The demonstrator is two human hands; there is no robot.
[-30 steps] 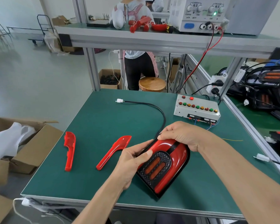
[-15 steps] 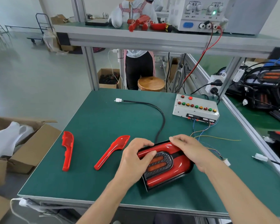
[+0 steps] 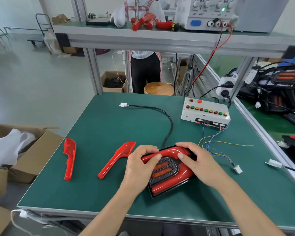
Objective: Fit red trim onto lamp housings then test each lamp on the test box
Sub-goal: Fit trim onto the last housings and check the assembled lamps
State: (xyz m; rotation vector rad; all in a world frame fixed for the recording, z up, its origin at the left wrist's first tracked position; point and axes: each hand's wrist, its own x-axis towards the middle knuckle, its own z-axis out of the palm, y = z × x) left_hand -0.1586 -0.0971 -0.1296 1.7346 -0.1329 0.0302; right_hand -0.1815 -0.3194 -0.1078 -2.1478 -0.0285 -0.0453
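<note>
A lamp housing (image 3: 167,172) with glossy red trim and two orange lenses lies flat on the green table (image 3: 109,126), front centre. My left hand (image 3: 140,166) grips its left end, thumb pressing the red trim. My right hand (image 3: 194,160) grips the right end, thumb on the trim's curve. Two loose red trim pieces lie to the left: one (image 3: 116,159) beside my left hand, another (image 3: 69,157) near the table's left edge. The white test box (image 3: 204,111) with coloured buttons stands at the back right. The lamp's black cable (image 3: 167,120) ends in a loose white plug (image 3: 123,104).
Coloured wires (image 3: 215,147) run from the test box to a white connector (image 3: 238,169) right of the lamp. A power supply (image 3: 206,12) sits on the upper shelf. Open cardboard boxes (image 3: 24,150) stand left of the table. A person (image 3: 145,70) stands behind the bench.
The lamp has been turned from pointing toward me to lying more crosswise. Both hands shifted to grip its two ends, and the wires behind my right hand came into view.
</note>
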